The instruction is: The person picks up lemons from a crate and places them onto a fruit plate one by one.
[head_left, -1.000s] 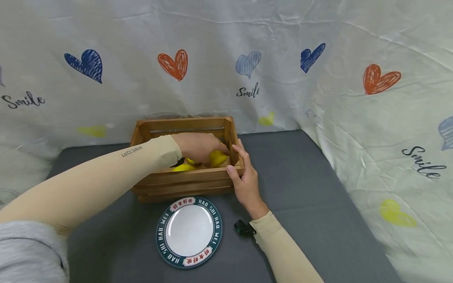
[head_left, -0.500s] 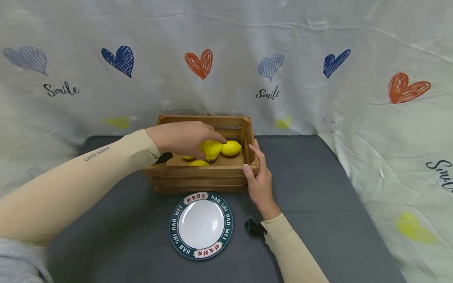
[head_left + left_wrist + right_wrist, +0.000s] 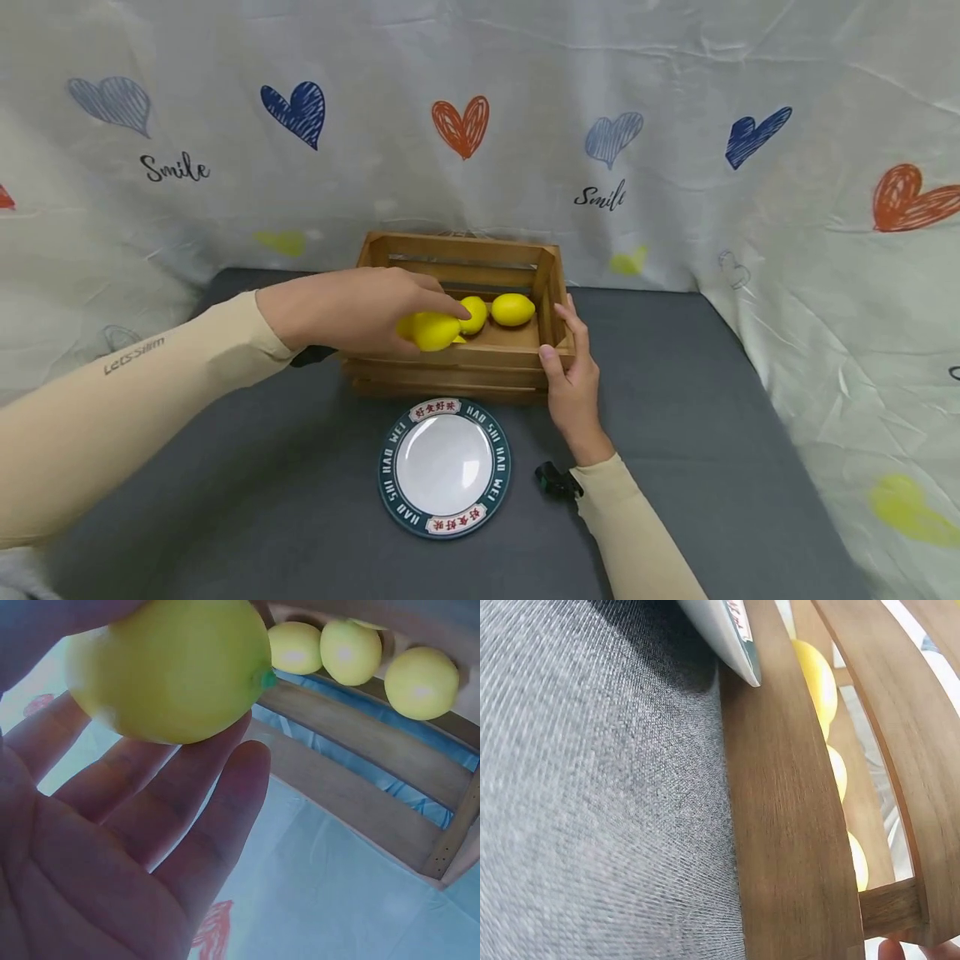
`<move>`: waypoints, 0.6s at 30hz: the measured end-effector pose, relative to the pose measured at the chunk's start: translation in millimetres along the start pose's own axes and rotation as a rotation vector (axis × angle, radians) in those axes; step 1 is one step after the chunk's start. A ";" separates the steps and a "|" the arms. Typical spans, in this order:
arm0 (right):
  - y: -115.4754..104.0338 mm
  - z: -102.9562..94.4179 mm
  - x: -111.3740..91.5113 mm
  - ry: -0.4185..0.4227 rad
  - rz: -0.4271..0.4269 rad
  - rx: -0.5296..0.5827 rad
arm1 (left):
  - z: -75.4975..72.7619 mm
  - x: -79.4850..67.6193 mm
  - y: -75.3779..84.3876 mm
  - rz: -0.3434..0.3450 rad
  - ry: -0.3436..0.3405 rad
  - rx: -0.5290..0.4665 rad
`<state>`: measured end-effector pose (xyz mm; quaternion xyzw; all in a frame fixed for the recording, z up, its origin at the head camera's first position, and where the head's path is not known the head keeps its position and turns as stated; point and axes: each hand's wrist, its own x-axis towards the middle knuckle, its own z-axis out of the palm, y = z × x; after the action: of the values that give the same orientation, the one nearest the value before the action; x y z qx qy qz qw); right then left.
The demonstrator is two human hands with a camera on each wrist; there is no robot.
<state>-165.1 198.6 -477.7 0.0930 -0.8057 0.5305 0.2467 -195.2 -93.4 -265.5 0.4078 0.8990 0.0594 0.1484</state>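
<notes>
My left hand pinches a yellow lemon over the front left of the wooden crate. In the left wrist view this lemon has a small green tip, with the thumb and fingers around it. Inside the crate, one lemon lies toward the right and another lemon sits beside it. My right hand holds the crate's front right corner, thumb at the front rim and fingers along the right side. In the right wrist view, lemons show between the slats.
A round plate with a dark green lettered rim lies in front of the crate on the grey cloth-covered table. Behind stands a white curtain printed with hearts.
My left hand has come up from inside the crate with a lemon and moved toward its front left. The right hand keeps its hold on the corner. The head view has shifted.
</notes>
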 end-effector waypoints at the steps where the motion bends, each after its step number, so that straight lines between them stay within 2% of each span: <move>1: 0.0 -0.3 0.2 0.002 0.001 0.001 | 0.8 -3.5 2.1 0.002 -0.001 0.001; 6: 0.9 -1.7 1.5 0.018 0.001 0.013 | 5.5 -17.7 13.5 0.050 -0.045 0.004; 9: 0.8 -2.2 1.4 0.023 0.005 0.014 | 14.1 -22.1 17.7 0.096 -0.079 -0.010; 18: -2.4 4.2 -0.5 0.027 0.035 0.029 | 64.7 -22.7 11.5 0.139 -0.190 -0.032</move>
<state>-164.9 193.8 -477.4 0.0756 -0.7960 0.5476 0.2468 -152.4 -103.8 -319.3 0.4706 0.8493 0.0452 0.2348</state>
